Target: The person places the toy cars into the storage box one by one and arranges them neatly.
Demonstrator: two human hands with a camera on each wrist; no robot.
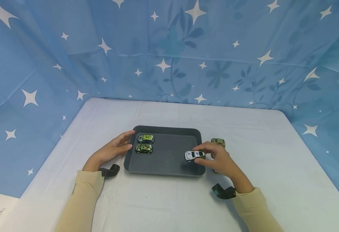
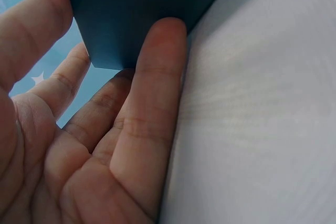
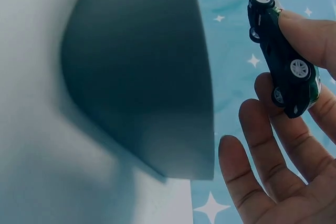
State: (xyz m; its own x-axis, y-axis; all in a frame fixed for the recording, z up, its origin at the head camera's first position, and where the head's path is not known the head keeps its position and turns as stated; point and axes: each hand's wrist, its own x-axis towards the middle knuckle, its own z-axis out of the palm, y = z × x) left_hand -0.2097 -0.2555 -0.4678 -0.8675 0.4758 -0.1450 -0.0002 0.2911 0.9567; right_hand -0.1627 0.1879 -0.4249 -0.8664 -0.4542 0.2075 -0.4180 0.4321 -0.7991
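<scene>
My right hand [image 1: 217,158] pinches a white toy car [image 1: 190,155] with a black roof area between thumb and fingers, over the right side of the dark grey tray [image 1: 169,161]. In the right wrist view the car's black underside [image 3: 275,43] and pale wheels show. My left hand [image 1: 112,149] rests at the tray's left side, its fairly straight fingers [image 2: 157,77] touching the outer wall. Inside the tray, toward the upper left, a yellow-and-blue toy car [image 1: 145,139] stands behind a green camouflage toy car [image 1: 144,148].
Right of the tray stands a tan camouflage toy car [image 1: 218,141], partly behind my right hand. Bits of other toy cars [image 1: 215,171] peek out around that hand. A white cloth [image 1: 158,203] covers the table, and a blue star-patterned curtain [image 1: 146,45] hangs behind it.
</scene>
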